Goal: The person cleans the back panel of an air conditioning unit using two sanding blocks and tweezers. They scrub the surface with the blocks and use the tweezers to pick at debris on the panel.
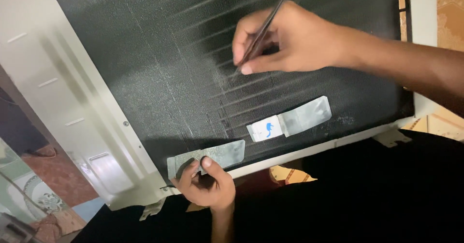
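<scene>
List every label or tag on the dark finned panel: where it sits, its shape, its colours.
White label: lower middle, squarish, with a blue mark.
Silver foil strip: adjoining its right, rectangular, grey.
Second foil strip: bottom edge, rectangular, speckled grey, under the left hand.
</scene>
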